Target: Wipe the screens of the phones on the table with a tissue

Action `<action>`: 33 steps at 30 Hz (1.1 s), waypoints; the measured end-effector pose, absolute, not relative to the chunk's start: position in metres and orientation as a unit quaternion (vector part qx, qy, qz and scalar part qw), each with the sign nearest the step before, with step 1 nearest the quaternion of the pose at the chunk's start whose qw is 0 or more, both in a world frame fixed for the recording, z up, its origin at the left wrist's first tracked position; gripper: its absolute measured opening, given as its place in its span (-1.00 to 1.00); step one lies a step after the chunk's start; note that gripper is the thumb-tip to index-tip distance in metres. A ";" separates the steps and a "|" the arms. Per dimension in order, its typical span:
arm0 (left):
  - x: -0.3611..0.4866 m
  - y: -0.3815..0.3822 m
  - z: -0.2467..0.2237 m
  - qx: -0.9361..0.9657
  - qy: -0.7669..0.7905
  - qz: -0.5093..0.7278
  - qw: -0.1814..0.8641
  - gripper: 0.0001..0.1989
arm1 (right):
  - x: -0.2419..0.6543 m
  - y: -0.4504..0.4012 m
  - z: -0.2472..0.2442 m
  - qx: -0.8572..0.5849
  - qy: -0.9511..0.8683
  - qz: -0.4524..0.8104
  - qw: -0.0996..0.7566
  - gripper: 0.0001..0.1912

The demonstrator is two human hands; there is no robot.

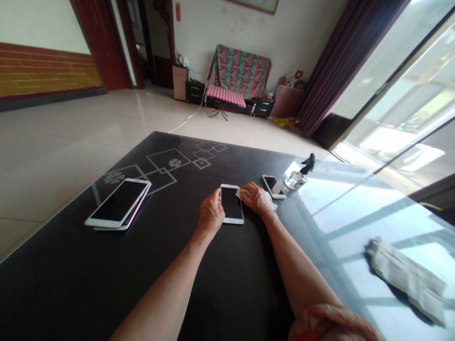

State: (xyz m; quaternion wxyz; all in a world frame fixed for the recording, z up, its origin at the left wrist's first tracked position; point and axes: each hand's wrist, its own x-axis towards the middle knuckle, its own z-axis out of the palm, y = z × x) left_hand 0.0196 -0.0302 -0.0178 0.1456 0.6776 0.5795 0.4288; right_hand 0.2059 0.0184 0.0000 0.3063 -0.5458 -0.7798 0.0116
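Note:
A white smartphone with a dark screen lies on the black table in front of me. My left hand grips its left edge, fingers curled against the side. At the phone's upper right edge, my right hand presses a crumpled white tissue that sticks out on both sides of the fingers. Just beyond that hand rests a smaller white phone. Beside it stands a clear spray bottle with a black nozzle.
Two or more large devices, a white phone on top, lie stacked at the left of the table. A crumpled grey cloth lies at the right. Window light reflects off the right side. A cloth-covered object stands by the far wall.

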 end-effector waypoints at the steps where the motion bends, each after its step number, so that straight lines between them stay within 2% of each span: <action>1: 0.020 -0.030 -0.018 0.677 0.583 0.426 0.142 -0.53 | 0.206 0.017 0.000 -0.546 -0.779 0.013 0.307 -0.84; 11: 0.020 -0.025 -0.016 0.681 0.592 0.413 0.125 -0.54 | 0.208 0.025 0.000 -0.519 -0.794 0.033 0.315 -0.85; 17: 0.020 -0.027 -0.016 0.678 0.592 0.418 0.124 -0.55 | 0.206 0.032 -0.004 -0.512 -0.781 0.038 0.357 -0.81; 33: 0.020 -0.026 -0.018 0.678 0.599 0.409 0.119 -0.53 | 0.205 0.039 -0.011 -0.510 -0.790 0.040 0.337 -0.80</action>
